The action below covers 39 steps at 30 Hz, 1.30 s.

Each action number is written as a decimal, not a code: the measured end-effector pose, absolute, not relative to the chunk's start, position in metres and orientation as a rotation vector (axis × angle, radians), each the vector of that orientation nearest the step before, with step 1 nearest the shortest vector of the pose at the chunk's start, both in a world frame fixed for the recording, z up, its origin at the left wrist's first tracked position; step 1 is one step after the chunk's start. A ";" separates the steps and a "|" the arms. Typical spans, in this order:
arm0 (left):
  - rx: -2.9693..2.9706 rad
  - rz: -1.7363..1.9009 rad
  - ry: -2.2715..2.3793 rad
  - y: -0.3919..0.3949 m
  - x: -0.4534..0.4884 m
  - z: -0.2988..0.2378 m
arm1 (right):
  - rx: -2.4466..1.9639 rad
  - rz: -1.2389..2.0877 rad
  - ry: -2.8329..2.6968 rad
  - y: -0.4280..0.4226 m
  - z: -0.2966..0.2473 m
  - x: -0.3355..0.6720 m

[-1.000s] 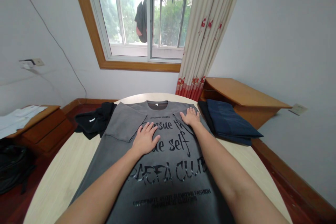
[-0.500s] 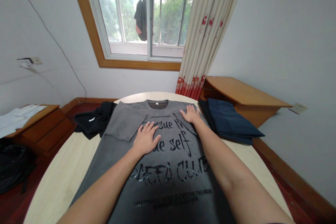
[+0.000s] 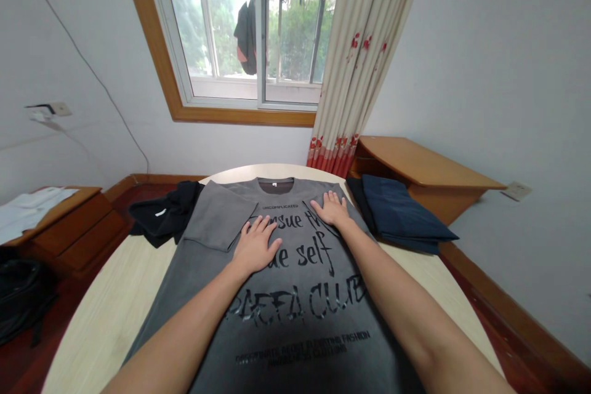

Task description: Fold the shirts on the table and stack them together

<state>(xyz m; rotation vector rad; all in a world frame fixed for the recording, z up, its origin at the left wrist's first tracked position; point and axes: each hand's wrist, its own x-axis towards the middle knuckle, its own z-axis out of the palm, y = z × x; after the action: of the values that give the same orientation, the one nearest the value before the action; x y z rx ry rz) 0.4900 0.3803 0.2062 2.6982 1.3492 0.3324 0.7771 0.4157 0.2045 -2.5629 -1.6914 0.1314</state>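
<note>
A dark grey T-shirt with black lettering lies spread on a pale round table, its collar at the far edge. Both sleeves are folded inward over the chest. My left hand rests flat on the shirt's printed front, beside the left sleeve, fingers spread. Farther up on the right, my right hand lies on the shoulder and folded right sleeve, its fingers also stretched out. Part of that sleeve is hidden beneath my hand and forearm. Neither hand grips the cloth.
A crumpled black garment lies at the table's left edge. Folded dark blue clothing is stacked at the right. Behind it stands a wooden desk, and a curtain hangs beside the window. Papers cover a left-hand cabinet.
My right hand has shifted slightly down and inward on the sleeve. My left hand stays on the shirt front. The view has moved slightly.
</note>
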 end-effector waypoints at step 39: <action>2.672 0.342 1.333 0.380 0.489 0.208 | -2.667 0.104 -1.489 0.436 0.195 0.820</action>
<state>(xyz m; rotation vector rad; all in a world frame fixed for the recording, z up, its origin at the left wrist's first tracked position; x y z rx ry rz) 0.4887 0.3799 0.2081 2.6719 1.3329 0.3416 0.8197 0.4363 0.1952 -2.6669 -1.4889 0.1036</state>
